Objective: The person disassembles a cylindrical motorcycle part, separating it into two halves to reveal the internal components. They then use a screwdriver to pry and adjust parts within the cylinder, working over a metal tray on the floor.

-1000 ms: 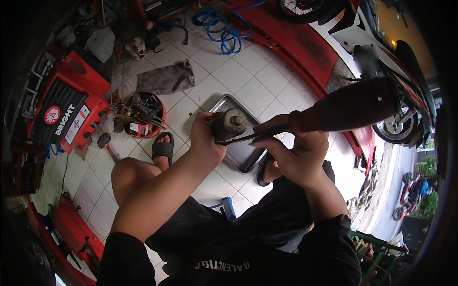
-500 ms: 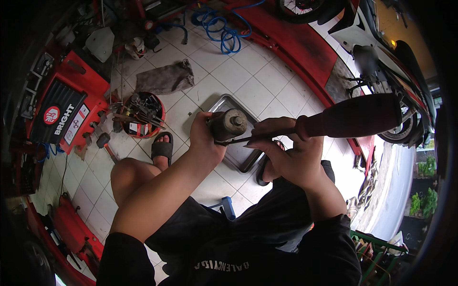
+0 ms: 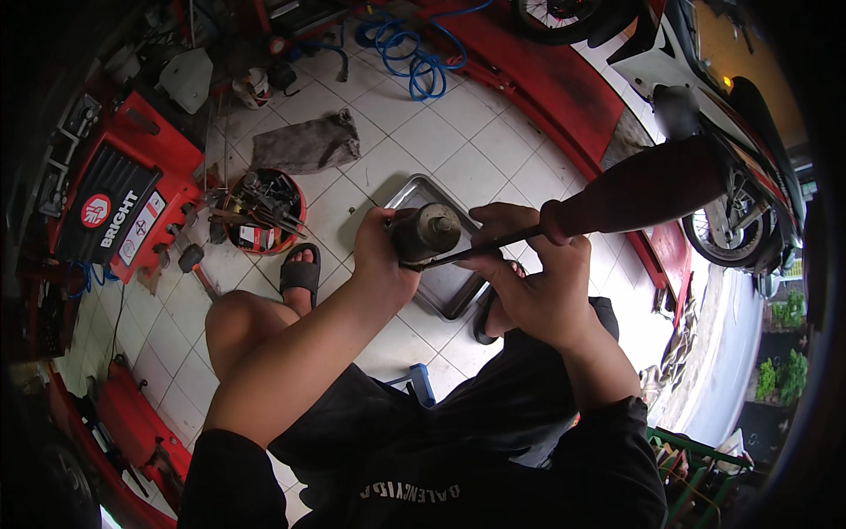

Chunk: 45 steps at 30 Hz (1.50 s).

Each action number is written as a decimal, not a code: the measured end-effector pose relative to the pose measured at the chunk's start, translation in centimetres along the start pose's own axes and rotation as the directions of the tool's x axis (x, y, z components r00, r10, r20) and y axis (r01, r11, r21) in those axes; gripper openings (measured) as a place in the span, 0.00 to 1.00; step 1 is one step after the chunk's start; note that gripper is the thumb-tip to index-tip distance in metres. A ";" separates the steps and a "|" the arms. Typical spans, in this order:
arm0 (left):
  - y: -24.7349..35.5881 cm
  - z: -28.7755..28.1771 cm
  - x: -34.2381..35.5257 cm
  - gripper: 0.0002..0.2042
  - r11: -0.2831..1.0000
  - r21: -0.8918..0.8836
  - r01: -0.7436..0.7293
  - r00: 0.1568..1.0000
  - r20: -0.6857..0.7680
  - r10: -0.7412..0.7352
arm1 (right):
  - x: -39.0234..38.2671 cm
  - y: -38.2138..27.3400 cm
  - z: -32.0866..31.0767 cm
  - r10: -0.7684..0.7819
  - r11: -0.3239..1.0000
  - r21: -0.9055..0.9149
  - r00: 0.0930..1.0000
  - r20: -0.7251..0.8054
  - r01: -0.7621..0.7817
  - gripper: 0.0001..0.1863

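Note:
My left hand is closed around a dark, dirty metal cylinder with a stubby shaft on its end face; it resembles a small motor. My right hand grips a screwdriver with a dark red handle, its thin shaft running between thumb and fingers. The handle slants up to the right. At its other end the tip meets the near lower side of the cylinder; the exact contact spot is too small to tell. Below both hands, a shallow metal tray lies on the tiles, partly hidden by them.
A round red container full of tools stands left, near a red machine. A grey rag and coiled blue hose lie farther off. A red platform and motorcycle are at the right. A blue object sits between my legs.
The screwdriver's handle has swung away from me, so its shaft is more slanted; the tip stays at the cylinder. My right fingers have shifted with it. My left hand has barely moved.

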<state>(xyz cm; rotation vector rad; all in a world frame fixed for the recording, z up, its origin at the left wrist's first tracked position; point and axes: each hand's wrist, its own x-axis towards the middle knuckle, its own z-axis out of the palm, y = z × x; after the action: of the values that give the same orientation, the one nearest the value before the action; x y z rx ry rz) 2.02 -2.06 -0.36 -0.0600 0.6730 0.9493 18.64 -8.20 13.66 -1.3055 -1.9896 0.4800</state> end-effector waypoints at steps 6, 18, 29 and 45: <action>-0.2 0.0 -0.1 0.17 0.999 -0.035 -0.018 1.000 -0.010 0.017 | 0.1 0.4 1.5 -0.066 0.945 0.309 0.987 -0.146 0.109 0.13; 0.0 0.3 -0.3 0.16 1.000 -0.019 0.014 1.000 -0.020 -0.015 | -0.1 1.7 -0.1 -0.144 0.901 0.423 0.987 0.077 0.098 0.23; -0.5 1.6 -1.3 0.13 0.989 0.090 0.119 0.991 -0.068 -0.113 | 0.2 3.1 -1.9 -0.235 0.857 0.495 0.964 0.126 0.144 0.43; -2.3 1.0 -0.3 0.16 0.953 0.171 0.249 0.968 -0.072 -0.240 | 1.6 2.8 -4.2 -0.464 0.853 0.353 0.867 0.180 0.383 0.53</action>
<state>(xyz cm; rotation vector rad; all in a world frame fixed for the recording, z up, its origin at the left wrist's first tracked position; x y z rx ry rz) 4.15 -3.38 0.05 -0.0073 0.7763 0.6476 23.04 -5.86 15.34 -0.5999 -2.2282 0.7337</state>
